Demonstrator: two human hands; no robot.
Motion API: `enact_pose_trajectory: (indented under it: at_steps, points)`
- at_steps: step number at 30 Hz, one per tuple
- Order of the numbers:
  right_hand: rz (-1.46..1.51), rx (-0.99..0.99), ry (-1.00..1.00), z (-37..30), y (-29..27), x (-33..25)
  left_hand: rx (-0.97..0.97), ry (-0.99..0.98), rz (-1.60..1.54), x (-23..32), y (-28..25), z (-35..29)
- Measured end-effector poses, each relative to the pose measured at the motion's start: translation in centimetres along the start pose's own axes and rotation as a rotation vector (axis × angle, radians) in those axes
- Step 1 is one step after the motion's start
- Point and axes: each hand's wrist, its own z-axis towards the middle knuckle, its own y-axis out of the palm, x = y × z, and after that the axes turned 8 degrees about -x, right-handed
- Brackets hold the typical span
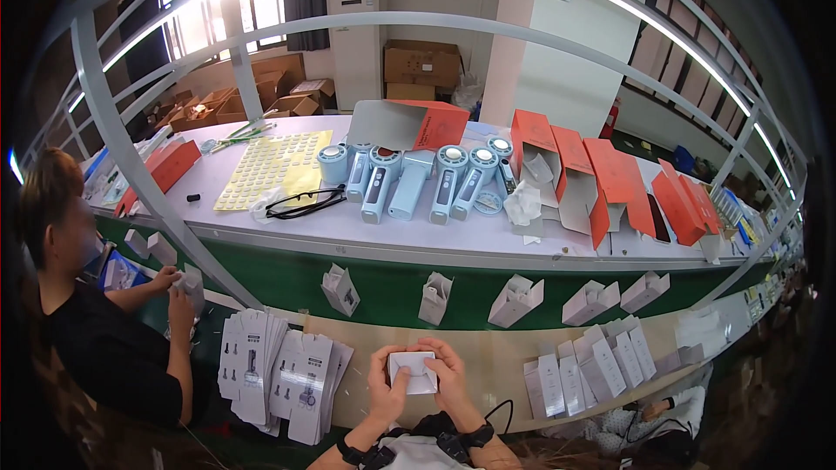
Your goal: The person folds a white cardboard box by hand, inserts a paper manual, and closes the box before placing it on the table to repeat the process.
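Observation:
Both my hands hold one small white folded card box (413, 372) low in the middle of the view. My left hand (386, 388) grips its left side with the thumb on top. My right hand (448, 376) wraps its right side and top edge. Fanned stacks of flat white box blanks (280, 372) lie on the tan worktop just left of my hands. Finished white boxes (592, 363) stand in a cluster to my right. Both wrists carry black bands.
Upright white boxes (517, 298) ride a green belt (383, 283) beyond my hands. A white shelf behind holds pale blue handheld fans (416, 181), orange cartons (601, 181), a yellow sticker sheet (273, 167). A person in black (104, 331) works at left. A grey metal frame (122, 148) crosses overhead.

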Motion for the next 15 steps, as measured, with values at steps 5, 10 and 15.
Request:
enact_pose_trajectory:
  at_steps: [5,10,15]
  points:
    - [-0.106,-0.032,0.029,-0.1,0.8,-0.4,-0.242,0.123,0.366,2.1,-1.6,-0.1]
    - [-0.417,-0.008,0.120,0.5,-0.3,1.6,-0.459,0.203,0.830,2.1,-4.8,-0.3]
    - [-0.260,-0.191,0.517,-0.2,-4.7,1.6,-0.448,0.281,0.610,0.0,-3.6,-2.7]
